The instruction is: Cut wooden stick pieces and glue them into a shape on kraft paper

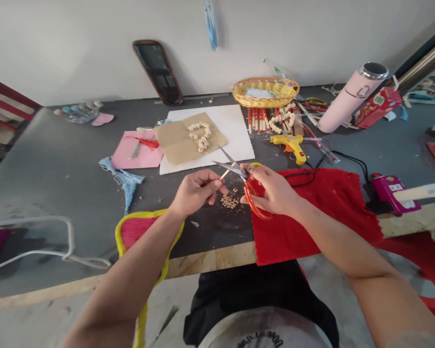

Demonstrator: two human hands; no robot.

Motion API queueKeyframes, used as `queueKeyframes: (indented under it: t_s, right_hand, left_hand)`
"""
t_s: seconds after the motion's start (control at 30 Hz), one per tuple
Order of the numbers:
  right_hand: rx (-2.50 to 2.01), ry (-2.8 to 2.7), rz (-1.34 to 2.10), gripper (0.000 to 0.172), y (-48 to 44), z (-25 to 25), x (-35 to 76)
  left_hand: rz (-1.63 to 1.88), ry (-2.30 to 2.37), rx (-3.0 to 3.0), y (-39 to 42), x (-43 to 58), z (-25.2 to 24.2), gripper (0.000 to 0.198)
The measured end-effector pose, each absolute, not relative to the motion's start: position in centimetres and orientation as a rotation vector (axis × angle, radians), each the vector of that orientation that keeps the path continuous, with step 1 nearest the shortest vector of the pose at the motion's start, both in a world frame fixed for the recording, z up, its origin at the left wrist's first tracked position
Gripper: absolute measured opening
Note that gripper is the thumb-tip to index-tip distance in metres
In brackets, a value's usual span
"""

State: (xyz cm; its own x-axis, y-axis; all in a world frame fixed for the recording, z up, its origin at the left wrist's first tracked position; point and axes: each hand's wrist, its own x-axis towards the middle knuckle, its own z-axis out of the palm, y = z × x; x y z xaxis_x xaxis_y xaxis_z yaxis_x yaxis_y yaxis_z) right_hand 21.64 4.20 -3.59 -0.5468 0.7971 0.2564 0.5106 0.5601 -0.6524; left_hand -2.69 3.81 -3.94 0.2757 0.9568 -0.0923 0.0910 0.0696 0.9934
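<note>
My left hand (199, 191) pinches a thin pale wooden stick (224, 174) between thumb and fingers. In my right hand (271, 188) is a pair of scissors (253, 200) with orange-red handles, its blades parted around the upper end of the stick. Below, on the dark table, lies a small pile of short cut stick pieces (230, 200). Beyond my hands, a brown paper sheet (170, 140) bears a curved figure (204, 145) of small pale pieces. That sheet rests on a white board (239, 130).
A yellow glue gun (293, 147) and red-tipped sticks (258, 120) lie behind my right hand, near a wicker basket (266, 100). Red cloth (322, 203) covers the table's right front. A pink flask (351, 99) and purple power strip (395, 193) stand right; blue tassels (125, 181) lie left.
</note>
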Motion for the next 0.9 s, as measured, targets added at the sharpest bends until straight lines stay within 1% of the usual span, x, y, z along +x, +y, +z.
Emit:
queueKeyframes:
  t_s: [0.13,0.27,0.47,0.63,0.8,0.9]
  right_hand:
    - [-1.124,-2.298,0.641,0.065,4.06,-3.27,21.67]
    - [-1.128,-2.299,0.653,0.062,4.04,-3.22,21.66]
    - [-1.058,-2.27,0.705,0.071,4.41,-3.67,21.82]
    - [-1.015,-2.282,0.717,0.072,4.47,-3.69,21.91]
    - [-1.095,-2.338,0.685,0.066,4.24,-3.3,21.8]
    - [-1.136,-2.319,0.658,0.063,3.95,-3.03,21.62]
  left_hand:
    - [0.895,1.096,1.322,3.68,-2.52,-3.83,0.028]
    - [0.882,1.11,1.32,3.62,-2.46,-3.47,0.026]
    - [0.823,1.048,1.28,3.74,-2.73,-3.37,0.033]
    - [0.766,0.996,1.195,3.84,-3.0,-3.38,0.038]
    - [0.753,1.007,1.177,3.86,-2.85,-3.26,0.04]
    - [0.83,1.083,1.246,3.6,-2.44,-3.29,0.038]
